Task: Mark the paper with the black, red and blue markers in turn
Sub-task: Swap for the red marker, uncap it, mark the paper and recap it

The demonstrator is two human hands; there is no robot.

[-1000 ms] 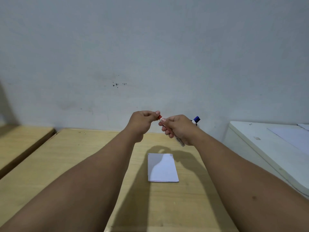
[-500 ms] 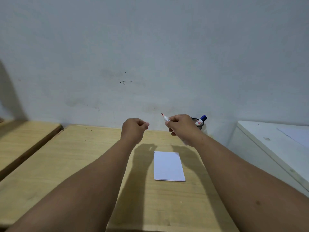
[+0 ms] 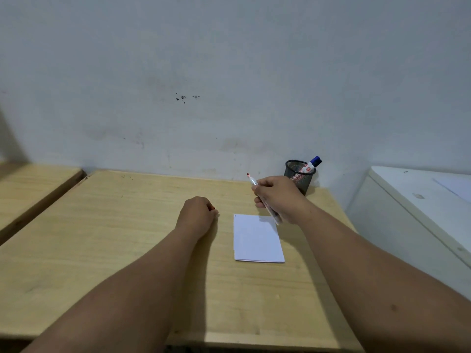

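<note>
— Near the far right corner of the wooden table (image 3: 102, 238), what stands there?

— A black mesh cup (image 3: 300, 174), close to the wall. A blue marker (image 3: 313, 164) leans out of it toward the right, blue cap up. Whether a black marker is in there too, I cannot tell.

— And the paper?

— The white paper (image 3: 257, 240) lies flat on the right half of the table, about midway between the far edge and the near edge. A tiny dark mark shows at its far left corner.

— Where is the red marker?

— The red marker (image 3: 252, 180) is in the right hand (image 3: 279, 198), which is closed around the barrel. The marker is uncapped, its red tip pointing up and away toward the wall, and its back end sticks out below the hand, over the far right corner of the paper. The hand is above the far edge of the paper, between the paper and the cup.

— The left hand?

— The left hand (image 3: 197, 216) is curled into a loose fist just left of the paper, low over the table. A speck of red shows at its fingertips; it looks like the cap, but too little is visible to be sure.

— Anything beside the table?

— Another wooden surface (image 3: 33, 182) to the left, and a white cabinet (image 3: 407, 212) to the right.
</note>
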